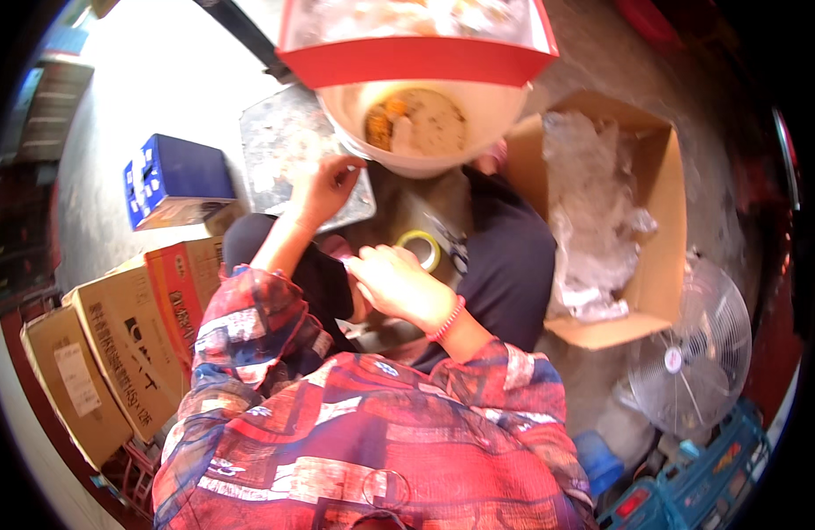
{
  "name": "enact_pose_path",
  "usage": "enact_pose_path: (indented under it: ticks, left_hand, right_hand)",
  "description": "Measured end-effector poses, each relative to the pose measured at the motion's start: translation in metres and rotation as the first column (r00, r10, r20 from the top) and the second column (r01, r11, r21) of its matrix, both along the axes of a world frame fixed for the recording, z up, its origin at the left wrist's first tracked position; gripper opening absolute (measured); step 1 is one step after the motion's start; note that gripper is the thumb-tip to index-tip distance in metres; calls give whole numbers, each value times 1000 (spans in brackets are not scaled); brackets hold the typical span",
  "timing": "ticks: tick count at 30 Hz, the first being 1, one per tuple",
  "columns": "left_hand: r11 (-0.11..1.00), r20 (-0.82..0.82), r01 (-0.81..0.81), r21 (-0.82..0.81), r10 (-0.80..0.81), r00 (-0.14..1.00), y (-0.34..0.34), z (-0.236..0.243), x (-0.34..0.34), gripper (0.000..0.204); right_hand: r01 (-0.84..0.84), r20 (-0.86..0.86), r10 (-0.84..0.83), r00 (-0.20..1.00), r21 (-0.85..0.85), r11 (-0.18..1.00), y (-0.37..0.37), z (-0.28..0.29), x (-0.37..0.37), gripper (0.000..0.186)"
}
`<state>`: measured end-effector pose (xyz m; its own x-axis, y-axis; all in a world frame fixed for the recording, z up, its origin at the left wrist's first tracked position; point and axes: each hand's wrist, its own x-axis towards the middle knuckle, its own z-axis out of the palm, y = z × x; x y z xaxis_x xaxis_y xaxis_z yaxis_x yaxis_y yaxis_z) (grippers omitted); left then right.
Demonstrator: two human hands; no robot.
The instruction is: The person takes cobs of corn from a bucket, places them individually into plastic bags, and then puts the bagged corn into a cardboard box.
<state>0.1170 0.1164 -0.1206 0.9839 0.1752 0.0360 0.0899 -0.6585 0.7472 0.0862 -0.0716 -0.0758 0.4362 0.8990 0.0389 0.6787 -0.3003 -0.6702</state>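
Note:
My left hand is raised near the left side of a white bucket, over a worn grey board. Its fingers are curled in, and whatever they may hold is hidden. Between my knees my right hand is closed, palm down, with a red bracelet at the wrist. Its fingertips hide anything pinched in them; a blurred pinkish thing shows just beyond. Beside that hand lies a roll of tape with a yellow-green edge. Shallow murky liquid and orange-brown pieces lie in the bucket.
A red-sided box with clear plastic inside overhangs the bucket's far part. At right stand an open cardboard box holding clear plastic and a round fan. Cartons and a blue box stand at left.

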Motion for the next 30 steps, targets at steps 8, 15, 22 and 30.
enact_pose_path:
  ticks: [8,15,22,30]
  left_hand:
    - [986,-109,158,43,-152,982,-13,-17,26,14]
    - [968,-197,241,73,-223,955,-13,-18,24,14]
    - [937,-370,350,4,-323,871,-30,-15,33,18]
    - [921,-433,390,-10,-356,828,-13,-41,18,19]
  right_hand:
    - [195,-67,-188,980,109,975,-44,27,45,16]
    - [768,-139,-790,598,382,514,-150,39,109,13]
    - [912,-172,-981,95,-379,155,-386,-178,142,40]
    - [798,387,-835,390,-595,97,-398,-188,137,50]
